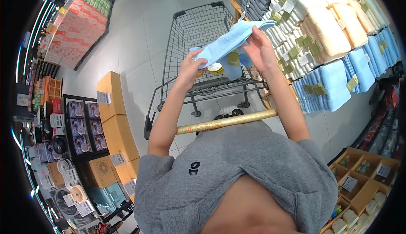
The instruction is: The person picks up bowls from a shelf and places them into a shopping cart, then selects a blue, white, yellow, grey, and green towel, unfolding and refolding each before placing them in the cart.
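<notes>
A light blue towel [230, 42] is stretched between my two hands above the shopping cart. My left hand [191, 68] grips its lower left end, thumb on top. My right hand [261, 50] pinches the upper right part near the edge. An olive green tag [233, 57] hangs from the cloth between my hands. Behind the towel is the grey wire cart [196, 20], where a yellow-rimmed item [215, 68] partly shows. The cart's yellow handle [228, 121] crosses in front of my body.
At the right, folded blue towels [332, 86] lie beside white and peach stacks [327, 28]. Wooden boxes [112, 92] and shelves of packaged goods stand at the left. A divided wooden bin [359, 172] is at the lower right.
</notes>
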Demonstrator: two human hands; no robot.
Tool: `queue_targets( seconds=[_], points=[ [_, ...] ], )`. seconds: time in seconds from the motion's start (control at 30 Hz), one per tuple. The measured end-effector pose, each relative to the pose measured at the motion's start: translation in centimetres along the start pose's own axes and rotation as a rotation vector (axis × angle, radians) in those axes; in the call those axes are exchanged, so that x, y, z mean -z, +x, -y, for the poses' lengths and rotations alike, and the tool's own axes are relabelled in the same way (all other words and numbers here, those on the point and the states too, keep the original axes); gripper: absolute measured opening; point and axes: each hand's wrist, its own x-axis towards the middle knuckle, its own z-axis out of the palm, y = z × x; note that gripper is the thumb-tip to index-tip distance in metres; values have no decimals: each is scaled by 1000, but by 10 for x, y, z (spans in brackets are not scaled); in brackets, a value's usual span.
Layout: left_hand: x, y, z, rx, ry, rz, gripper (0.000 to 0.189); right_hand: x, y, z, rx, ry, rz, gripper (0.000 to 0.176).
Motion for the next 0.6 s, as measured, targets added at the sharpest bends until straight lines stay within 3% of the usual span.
queue_targets(
  seconds=[0.2,0.3,0.4,0.5,0.6],
  points=[
    [5,7,6,9,64,53,54,-1,-1,3,-9,-31,0,34],
    [4,6,4,43,348,89,47,1,0,4,-18,-5,3,25],
    [6,11,25,-98,415,220,39,6,2,3,-23,-53,5,34],
    [3,6,29,-215,544,325,31,5,2,3,-37,-55,-48,34],
    [-4,3,19,-82,603,445,27,10,3,3,-44,-83,-82,31]
  ],
)
